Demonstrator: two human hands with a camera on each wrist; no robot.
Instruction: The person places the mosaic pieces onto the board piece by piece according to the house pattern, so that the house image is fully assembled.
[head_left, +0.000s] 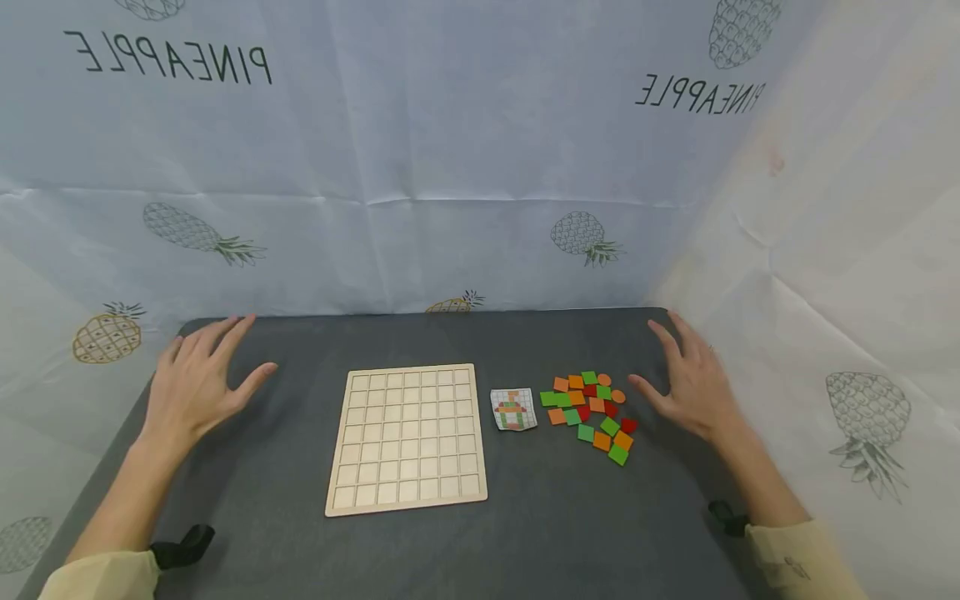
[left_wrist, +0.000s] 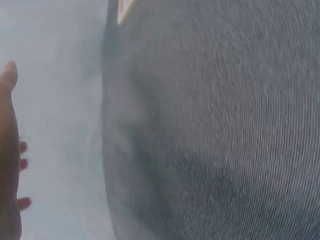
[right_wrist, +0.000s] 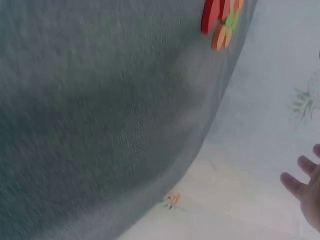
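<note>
My left hand (head_left: 197,379) hovers over the table's left side, fingers spread and holding nothing. On the right, my right hand (head_left: 693,383) is also spread and free of any object, nearest to the loose tiles. A pale wooden grid board (head_left: 408,439) lies left of the table's middle, its square cells bare. Beside its right edge is a small paper card (head_left: 513,409) with a coloured grid picture. Several green, orange and red tiles (head_left: 575,398), mostly square with a couple of round ones, lie scattered between the card and my right hand.
The dark grey table (head_left: 420,554) carries all these things. A white curtain (head_left: 450,125) printed with pineapples stands behind it and along both sides. Black straps (head_left: 182,547) sit at both wrists, by the yellow sleeves.
</note>
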